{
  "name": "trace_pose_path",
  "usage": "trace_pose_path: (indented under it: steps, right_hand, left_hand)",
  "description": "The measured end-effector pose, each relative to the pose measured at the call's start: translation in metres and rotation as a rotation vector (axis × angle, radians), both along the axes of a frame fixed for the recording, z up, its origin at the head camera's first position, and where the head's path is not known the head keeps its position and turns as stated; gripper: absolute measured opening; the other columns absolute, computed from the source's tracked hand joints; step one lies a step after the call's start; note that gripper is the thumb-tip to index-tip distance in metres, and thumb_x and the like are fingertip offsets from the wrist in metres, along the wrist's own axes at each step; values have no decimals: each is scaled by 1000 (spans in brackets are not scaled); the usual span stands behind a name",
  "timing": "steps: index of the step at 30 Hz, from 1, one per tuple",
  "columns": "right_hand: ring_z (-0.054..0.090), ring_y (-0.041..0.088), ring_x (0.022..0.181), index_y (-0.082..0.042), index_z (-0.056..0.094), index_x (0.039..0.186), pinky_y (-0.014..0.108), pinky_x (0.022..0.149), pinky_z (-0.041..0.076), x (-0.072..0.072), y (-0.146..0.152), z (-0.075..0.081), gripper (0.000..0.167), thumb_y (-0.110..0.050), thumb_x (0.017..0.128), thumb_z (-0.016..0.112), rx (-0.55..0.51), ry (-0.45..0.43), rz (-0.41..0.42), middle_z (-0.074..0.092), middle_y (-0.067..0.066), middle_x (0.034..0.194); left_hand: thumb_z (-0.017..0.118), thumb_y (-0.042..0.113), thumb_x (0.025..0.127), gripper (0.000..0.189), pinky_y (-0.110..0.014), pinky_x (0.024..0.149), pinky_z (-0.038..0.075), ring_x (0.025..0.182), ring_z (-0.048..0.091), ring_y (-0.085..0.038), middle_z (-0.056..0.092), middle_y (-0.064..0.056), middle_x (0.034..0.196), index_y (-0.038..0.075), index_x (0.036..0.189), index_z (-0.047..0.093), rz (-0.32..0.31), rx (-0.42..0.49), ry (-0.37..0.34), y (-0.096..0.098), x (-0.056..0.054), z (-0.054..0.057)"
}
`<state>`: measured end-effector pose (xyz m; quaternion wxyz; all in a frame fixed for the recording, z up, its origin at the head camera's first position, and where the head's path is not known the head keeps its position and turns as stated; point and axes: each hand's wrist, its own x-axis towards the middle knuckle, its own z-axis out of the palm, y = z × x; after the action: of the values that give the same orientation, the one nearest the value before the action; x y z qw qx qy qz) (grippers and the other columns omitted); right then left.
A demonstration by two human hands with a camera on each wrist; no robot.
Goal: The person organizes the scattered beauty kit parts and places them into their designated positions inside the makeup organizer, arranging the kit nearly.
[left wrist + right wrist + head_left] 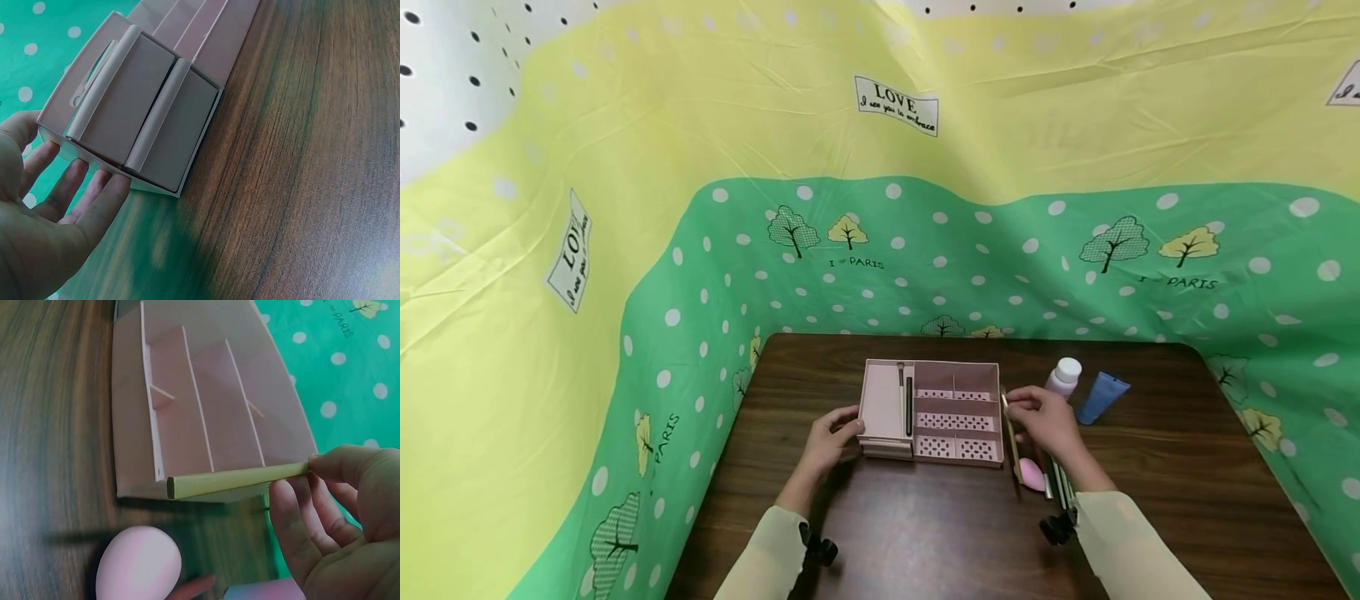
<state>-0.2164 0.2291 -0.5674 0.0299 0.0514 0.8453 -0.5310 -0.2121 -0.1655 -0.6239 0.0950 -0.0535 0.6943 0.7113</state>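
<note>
A pink makeup organizer (957,422) lies on the table, with drawers on its left part and divided compartments on its right. My left hand (827,439) rests its fingertips against the organizer's left side, fingers mostly straight. Beside the right wall, my right hand (1040,419) pinches a makeup brush (237,482) between thumb and fingers; its yellowish handle points toward me along that wall. The brush's head is hidden by the fingers in the right wrist view. Two slim brushes (901,396) occupy slots in the organizer's top. Its compartments look bare.
A pink egg-shaped sponge (1032,475) and several more brushes (1062,483) lie under and beside my right forearm. Behind that hand stands a white-capped bottle (1065,377), with a blue tube (1102,398) to its right. A patterned green and yellow curtain (925,250) surrounds the wooden table (910,533).
</note>
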Motion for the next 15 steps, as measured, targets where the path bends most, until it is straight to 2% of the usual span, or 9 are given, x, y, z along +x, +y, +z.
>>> trace_pose_path:
  steps: [3, 9, 15]
  right_hand:
    - [72, 26, 75, 3, 66, 123, 44, 63, 64, -2, -5, 2, 30, -9, 95, 69, -18, 0, -5, 71, 24, 108]
    - [72, 34, 82, 4, 65, 125, 43, 63, 64, -8, -12, 4, 31, -8, 96, 68, -36, 21, 3, 70, 25, 109]
    - [72, 35, 78, 2, 66, 124, 46, 63, 64, -15, -20, 8, 31, -8, 95, 68, -59, 13, -6, 70, 24, 110]
  left_hand:
    - [75, 19, 95, 43, -56, 89, 60, 95, 68, -18, 61, -19, 124, 2, 133, 66, -3, -4, 0, 0, 0, 0]
    - [74, 20, 96, 43, -58, 90, 59, 96, 67, -18, 60, -19, 125, 2, 134, 65, -6, -10, 0, -1, 0, -1]
    - [75, 21, 96, 44, -56, 88, 60, 95, 68, -19, 61, -20, 125, 2, 134, 65, -8, -12, 5, -1, -1, -1]
